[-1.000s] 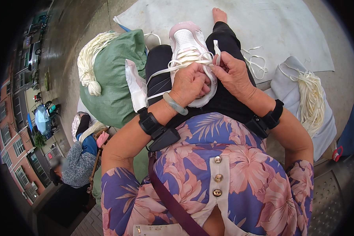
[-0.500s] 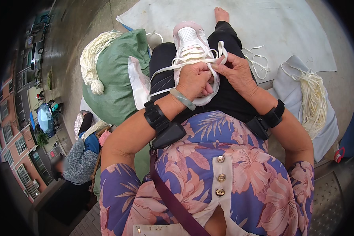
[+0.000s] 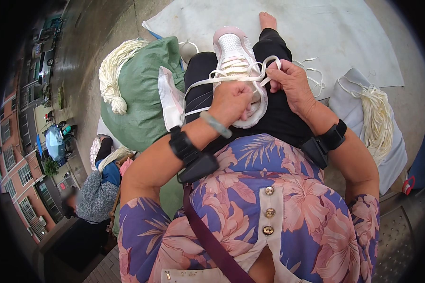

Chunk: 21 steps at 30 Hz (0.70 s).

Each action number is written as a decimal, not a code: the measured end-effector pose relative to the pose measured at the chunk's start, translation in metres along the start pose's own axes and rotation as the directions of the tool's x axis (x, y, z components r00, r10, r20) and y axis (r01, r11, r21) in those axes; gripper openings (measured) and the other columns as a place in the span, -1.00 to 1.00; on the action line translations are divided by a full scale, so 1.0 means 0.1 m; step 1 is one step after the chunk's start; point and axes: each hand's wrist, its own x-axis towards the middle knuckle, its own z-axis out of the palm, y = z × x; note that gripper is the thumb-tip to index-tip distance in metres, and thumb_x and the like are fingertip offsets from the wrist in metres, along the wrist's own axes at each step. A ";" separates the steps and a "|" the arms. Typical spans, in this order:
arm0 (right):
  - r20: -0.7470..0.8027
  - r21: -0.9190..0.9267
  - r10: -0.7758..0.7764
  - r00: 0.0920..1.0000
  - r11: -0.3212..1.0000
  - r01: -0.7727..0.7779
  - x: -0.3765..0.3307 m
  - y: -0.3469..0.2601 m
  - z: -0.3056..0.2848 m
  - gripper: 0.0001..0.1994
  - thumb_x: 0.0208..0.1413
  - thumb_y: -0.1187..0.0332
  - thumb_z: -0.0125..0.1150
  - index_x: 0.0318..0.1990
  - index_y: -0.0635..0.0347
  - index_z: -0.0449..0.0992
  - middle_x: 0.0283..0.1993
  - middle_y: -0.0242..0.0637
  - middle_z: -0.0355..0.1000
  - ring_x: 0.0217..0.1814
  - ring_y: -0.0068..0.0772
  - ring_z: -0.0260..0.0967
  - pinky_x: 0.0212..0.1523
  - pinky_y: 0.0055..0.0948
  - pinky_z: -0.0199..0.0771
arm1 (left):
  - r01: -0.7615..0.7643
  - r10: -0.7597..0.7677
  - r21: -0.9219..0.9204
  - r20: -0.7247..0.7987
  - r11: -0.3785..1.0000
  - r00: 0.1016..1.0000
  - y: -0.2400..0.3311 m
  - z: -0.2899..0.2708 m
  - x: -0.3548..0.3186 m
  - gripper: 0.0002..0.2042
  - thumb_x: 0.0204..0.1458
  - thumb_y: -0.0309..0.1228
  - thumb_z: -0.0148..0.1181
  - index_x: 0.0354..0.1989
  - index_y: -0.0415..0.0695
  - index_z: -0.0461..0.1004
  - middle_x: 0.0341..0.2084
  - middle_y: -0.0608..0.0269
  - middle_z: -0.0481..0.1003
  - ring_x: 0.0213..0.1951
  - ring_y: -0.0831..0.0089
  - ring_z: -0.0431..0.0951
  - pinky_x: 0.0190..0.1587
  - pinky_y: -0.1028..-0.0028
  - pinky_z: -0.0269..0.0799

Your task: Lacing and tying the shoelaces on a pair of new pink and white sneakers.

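Observation:
A white and pale pink sneaker rests on my lap, its toe pointing away from me. White shoelace runs through its eyelets and crosses over the tongue, and a long strand trails left over my thigh. My right hand is closed, pinching a loop of the shoelace between thumb and fingers just right of the shoe. My left hand is curled closed over the left side of the shoe's opening. Its fingertips point down into the collar, and what they hold is hidden.
Left of my legs, a green sack carries a bundle of cream laces. A white and pink piece leans by my left thigh. More laces lie on grey cloth at right. A person sits at far left.
My right hand has shifted slightly right, away from the left hand, with the lace loop. My left hand has dropped a little toward me and curled inward. The shoe has moved slightly right.

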 end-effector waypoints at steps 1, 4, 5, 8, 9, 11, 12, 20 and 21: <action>-0.017 0.024 0.031 0.999 0.999 -0.030 0.00 -0.01 0.00 -0.91 -0.02 0.41 0.15 -0.45 0.22 0.43 -0.61 -0.45 0.31 -0.65 -0.70 0.18 -0.60 -0.67 0.26 | -0.006 0.006 0.001 0.001 1.000 1.000 -0.01 -0.08 -0.08 -0.89 -0.01 -0.48 -0.01 -0.51 -0.21 0.41 -0.71 0.32 0.39 -0.79 0.68 0.30 -0.78 0.70 0.14; -0.034 -0.039 0.012 0.999 0.999 -0.013 -0.04 0.00 0.04 -0.91 -0.03 0.42 0.11 -0.45 0.25 0.43 -0.63 -0.44 0.30 -0.67 -0.71 0.17 -0.64 -0.68 0.23 | -0.017 0.004 0.132 0.098 0.991 0.995 -0.13 -0.46 -0.38 -0.88 0.00 -0.44 0.03 -0.49 -0.21 0.42 -0.71 0.35 0.38 -0.79 0.70 0.29 -0.76 0.72 0.15; -0.049 -0.081 0.010 0.999 0.997 -0.014 -0.03 0.00 0.05 -0.91 -0.03 0.42 0.09 -0.44 0.26 0.43 -0.63 -0.44 0.30 -0.68 -0.71 0.17 -0.66 -0.68 0.22 | -0.009 -0.005 0.122 0.111 0.992 0.994 -0.20 -0.60 -0.45 -0.88 0.01 -0.43 0.05 -0.48 -0.21 0.43 -0.71 0.35 0.38 -0.78 0.72 0.28 -0.75 0.73 0.15; -0.083 -0.144 -0.025 0.996 0.990 0.012 -0.03 0.02 0.09 -0.90 -0.02 0.42 0.06 -0.43 0.27 0.43 -0.62 -0.44 0.32 -0.66 -0.73 0.21 -0.66 -0.70 0.22 | 0.114 -0.110 -0.043 0.076 0.993 0.991 -0.39 -0.81 -0.64 -0.89 0.01 -0.44 0.07 -0.46 -0.22 0.44 -0.72 0.37 0.37 -0.78 0.74 0.26 -0.74 0.75 0.14; -0.115 -0.166 -0.025 0.993 0.986 0.006 -0.04 0.02 0.09 -0.90 -0.01 0.42 0.06 -0.42 0.27 0.43 -0.61 -0.44 0.32 -0.64 -0.73 0.23 -0.65 -0.70 0.23 | 0.108 -0.104 -0.048 0.075 0.993 0.992 -0.43 -0.81 -0.66 -0.89 0.01 -0.44 0.07 -0.46 -0.22 0.44 -0.72 0.37 0.37 -0.78 0.74 0.26 -0.74 0.75 0.14; -0.116 -0.180 -0.061 0.991 0.983 0.040 -0.05 0.05 0.07 -0.90 -0.01 0.42 0.05 -0.39 0.26 0.43 -0.58 -0.44 0.34 -0.63 -0.73 0.25 -0.64 -0.72 0.23 | 0.120 -0.117 -0.018 0.102 0.993 0.988 -0.48 -0.78 -0.69 -0.90 0.00 -0.45 0.09 -0.44 -0.22 0.45 -0.72 0.39 0.37 -0.78 0.76 0.25 -0.74 0.77 0.12; -0.126 -0.186 -0.094 0.988 0.980 0.069 -0.06 0.06 0.06 -0.90 0.00 0.42 0.05 -0.36 0.24 0.43 -0.56 -0.45 0.36 -0.61 -0.72 0.27 -0.63 -0.73 0.23 | 0.104 -0.104 0.006 0.102 0.995 0.989 -0.50 -0.76 -0.67 -0.91 -0.01 -0.47 0.09 -0.46 -0.21 0.47 -0.73 0.40 0.36 -0.78 0.75 0.25 -0.75 0.76 0.11; -0.116 -0.070 -0.030 0.993 0.997 0.022 -0.21 -0.15 -0.04 -0.89 0.04 0.39 0.03 -0.30 0.17 0.44 -0.43 -0.44 0.42 -0.39 -0.67 0.34 -0.35 -0.66 0.30 | -0.118 0.106 0.271 0.059 0.955 0.993 -0.51 -0.66 -0.47 -0.92 -0.07 -0.46 0.13 -0.51 -0.20 0.47 -0.78 0.47 0.31 -0.76 0.77 0.20 -0.74 0.71 0.08; -0.078 -0.054 0.011 0.997 0.998 -0.015 -0.23 -0.19 -0.04 -0.89 0.04 0.39 0.03 -0.30 0.17 0.44 -0.42 -0.43 0.42 -0.34 -0.66 0.35 -0.29 -0.64 0.30 | -0.182 0.169 0.319 0.068 0.930 0.983 -0.51 -0.68 -0.45 -0.93 -0.09 -0.48 0.14 -0.50 -0.21 0.47 -0.75 0.46 0.33 -0.74 0.76 0.18 -0.71 0.69 0.08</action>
